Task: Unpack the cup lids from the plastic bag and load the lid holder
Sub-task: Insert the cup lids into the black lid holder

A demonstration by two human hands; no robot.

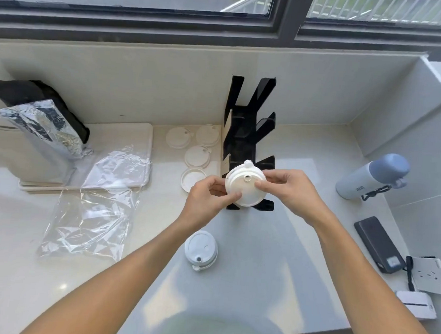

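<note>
Loading step: left hand (207, 197) and right hand (287, 189) pinch lid stack (244, 186) over lid holder (244, 142); next, lower it squarely between the uprights

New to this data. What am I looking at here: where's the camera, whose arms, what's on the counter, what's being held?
There is no machine here: a person works with bare hands. The single picture comes from a wide-angle camera worn on the head, looking forward and down, so both forearms reach in from the bottom.

The left hand and right hand pinch a stack of white cup lids between their fingers, just in front of the black lid holder.

On the pale counter: four loose lids left of the holder, another lid stack nearer the person, the clear plastic bag lying flat, a foil pouch, a blue-grey bottle and a dark power bank on the right.
</note>
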